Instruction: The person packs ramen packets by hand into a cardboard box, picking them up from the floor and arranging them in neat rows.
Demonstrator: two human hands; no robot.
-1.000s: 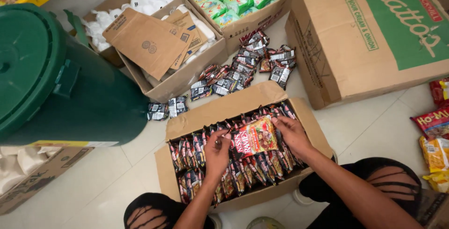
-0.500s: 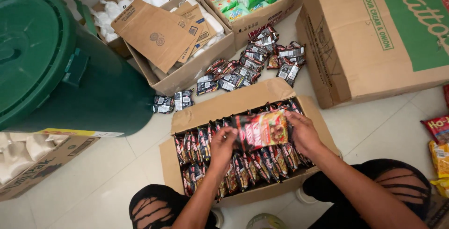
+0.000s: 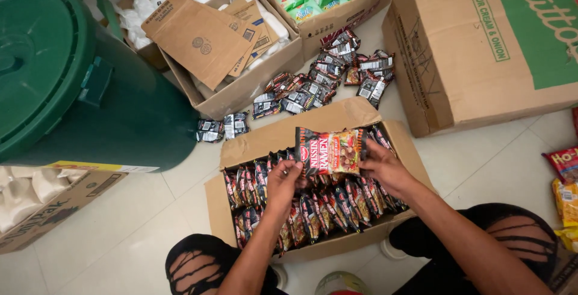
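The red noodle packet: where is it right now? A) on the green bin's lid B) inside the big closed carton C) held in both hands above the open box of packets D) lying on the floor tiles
C: the left hand and right hand grip the red noodle packet at its ends, above the open cardboard box of dark packets.

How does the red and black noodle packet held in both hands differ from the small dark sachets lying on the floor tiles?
The red and black noodle packet is larger than any of the small dark sachets. The packet is a single piece held up over the open cardboard box by the left hand and right hand; the sachets lie scattered, untouched, on the tiles. Both are sealed, printed food wrappers.
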